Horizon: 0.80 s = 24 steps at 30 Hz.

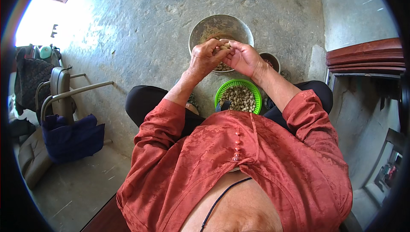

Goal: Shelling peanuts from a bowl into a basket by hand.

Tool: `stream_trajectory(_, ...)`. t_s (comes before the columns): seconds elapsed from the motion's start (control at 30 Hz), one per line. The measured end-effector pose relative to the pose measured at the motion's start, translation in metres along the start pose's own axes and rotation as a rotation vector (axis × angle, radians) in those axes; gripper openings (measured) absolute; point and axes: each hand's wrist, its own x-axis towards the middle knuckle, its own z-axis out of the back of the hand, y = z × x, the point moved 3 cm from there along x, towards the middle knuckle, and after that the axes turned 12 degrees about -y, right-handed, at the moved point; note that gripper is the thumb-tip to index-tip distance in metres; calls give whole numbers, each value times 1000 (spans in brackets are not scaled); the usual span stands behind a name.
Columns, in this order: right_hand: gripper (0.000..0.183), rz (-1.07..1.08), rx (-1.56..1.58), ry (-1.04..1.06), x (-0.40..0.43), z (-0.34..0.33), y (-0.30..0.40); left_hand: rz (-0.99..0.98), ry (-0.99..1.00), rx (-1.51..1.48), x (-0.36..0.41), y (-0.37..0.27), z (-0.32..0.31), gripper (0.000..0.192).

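My left hand and my right hand meet over a wide metal basin. Between their fingers are pale peanut pods; the left thumb and fingers press at them, and the right hand is half cupped around them. Tan peanut shells or pods lie in the bottom of the basin, partly hidden by the hands. Nearer my body is a bright green plastic basket of whole peanuts. Behind my right wrist, a small bowl holds reddish kernels, partly covered.
Concrete floor surrounds the containers. At left stands a metal-framed chair with dark blue cloth draped over it. A reddish-brown wooden furniture edge runs along the right. My bent knees flank the basket.
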Motion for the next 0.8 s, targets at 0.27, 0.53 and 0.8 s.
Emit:
stream_trajectory(0.27, 20, 173, -254, -295, 5, 45, 35, 317, 5, 56, 0, 44, -2, 28)
stream_trajectory(0.53, 19, 274, -746, -645, -8, 122, 75, 983, 0, -715, -8, 64, -9, 41)
stream_trajectory(0.8, 27, 339, -1275, -829, -7, 190, 86, 1333, 199, -1356, -29, 53, -37, 58)
